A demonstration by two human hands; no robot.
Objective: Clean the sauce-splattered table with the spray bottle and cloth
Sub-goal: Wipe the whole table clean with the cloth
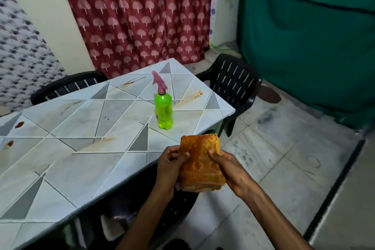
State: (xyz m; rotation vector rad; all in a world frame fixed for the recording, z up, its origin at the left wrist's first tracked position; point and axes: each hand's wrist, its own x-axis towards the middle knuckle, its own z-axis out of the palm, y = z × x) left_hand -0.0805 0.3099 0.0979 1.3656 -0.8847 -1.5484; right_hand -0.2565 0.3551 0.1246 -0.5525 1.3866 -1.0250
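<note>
Head view: the left hand (pixel 169 165) and right hand (pixel 229 168) both grip a folded orange patterned cloth (pixel 200 166), held in front of the upright green plastic spray bottle (pixel 163 111) on the white triangle-patterned bench (pixel 85 176). Red sauce streaks (pixel 190 98) lie just beside the bottle, so a careless wipe there could topple it.

A maroon tree-printed curtain (pixel 134 16) hangs beside the cream wall (pixel 46 16); a black slatted plastic chair (pixel 233 83) stands on pale floor tiles (pixel 284 148).
</note>
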